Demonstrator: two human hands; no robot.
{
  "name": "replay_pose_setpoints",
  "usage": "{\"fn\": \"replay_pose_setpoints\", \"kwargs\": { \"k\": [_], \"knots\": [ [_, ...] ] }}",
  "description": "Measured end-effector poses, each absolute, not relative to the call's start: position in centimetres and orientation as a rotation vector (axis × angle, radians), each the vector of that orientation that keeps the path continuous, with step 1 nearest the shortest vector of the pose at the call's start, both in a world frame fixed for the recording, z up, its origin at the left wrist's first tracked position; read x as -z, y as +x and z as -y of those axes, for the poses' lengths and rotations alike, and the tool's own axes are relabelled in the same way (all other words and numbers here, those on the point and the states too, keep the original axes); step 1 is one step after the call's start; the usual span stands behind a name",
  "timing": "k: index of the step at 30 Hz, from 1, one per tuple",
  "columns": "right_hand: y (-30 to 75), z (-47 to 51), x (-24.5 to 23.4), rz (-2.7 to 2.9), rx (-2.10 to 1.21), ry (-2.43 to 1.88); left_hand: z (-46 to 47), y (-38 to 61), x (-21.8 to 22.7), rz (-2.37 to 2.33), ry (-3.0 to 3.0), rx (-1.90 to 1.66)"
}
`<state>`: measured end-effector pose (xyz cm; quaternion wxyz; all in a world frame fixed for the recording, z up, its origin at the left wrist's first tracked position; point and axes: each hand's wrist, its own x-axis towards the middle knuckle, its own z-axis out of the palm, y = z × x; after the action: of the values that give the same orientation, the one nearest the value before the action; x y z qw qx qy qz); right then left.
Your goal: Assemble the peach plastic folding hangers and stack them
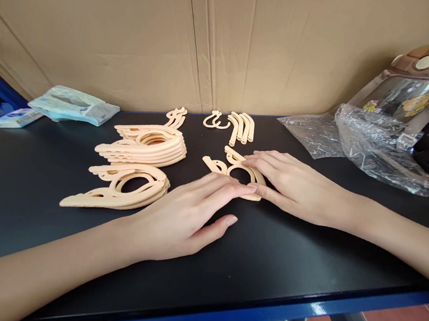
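A beige folding hanger [235, 170] with a round middle opening lies flat on the black table. My right hand [292, 184] grips its right end, fingers over the far side and thumb at the near side, hiding part of it. My left hand [197, 210] reaches in from the near left with its fingers stretched out. Its fingertips touch the hanger's near edge beside my right thumb, while its own thumb stays apart. Left of my hands are a stack of beige folding hangers [142, 148] and a smaller stack of folding hangers [114, 198] closer to me.
Behind the hangers lie loose beige hooks [216, 122], curved beige strips [244, 128] and a small pile of beige pieces [175, 118]. Tissue packs [74, 105] sit at the left. Clear plastic wrap [369, 146] and a bottle [416, 95] stand right. A cardboard wall [135, 35] closes the back.
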<state>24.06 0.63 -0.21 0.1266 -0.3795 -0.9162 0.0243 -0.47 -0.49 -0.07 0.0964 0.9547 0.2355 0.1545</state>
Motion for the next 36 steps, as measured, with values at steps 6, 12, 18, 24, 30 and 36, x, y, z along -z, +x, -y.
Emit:
{"fn": "replay_pose_setpoints", "kwargs": {
  "k": [6, 12, 18, 24, 30, 36],
  "knots": [
    [24.06, -0.67, 0.59, 2.664, 0.008, -1.113, -0.06, -0.44, 0.40, -0.948, 3.159, -0.565],
    [24.04, -0.56, 0.37, 2.644, -0.076, -1.105, -0.18, -0.42, 0.44, -0.995, 3.193, -0.530],
    [23.78, -0.28, 0.09, 2.646, -0.322, -0.998, -0.19, -0.36, 0.62, -1.031, 3.112, -0.525],
    [24.05, -0.51, 0.19, 2.599, -0.607, -0.991, -0.09, -0.59, 0.81, -1.117, 3.032, -0.451],
    [24.10, -0.63, 0.04, 2.531, -0.799, -1.025, -0.26, -0.65, 0.71, -1.086, 2.993, -0.374],
    [24.19, -1.12, 0.54, 2.501, -0.683, -1.035, -0.01, -0.64, 0.37, -1.084, 3.037, -0.387]
  ]
}}
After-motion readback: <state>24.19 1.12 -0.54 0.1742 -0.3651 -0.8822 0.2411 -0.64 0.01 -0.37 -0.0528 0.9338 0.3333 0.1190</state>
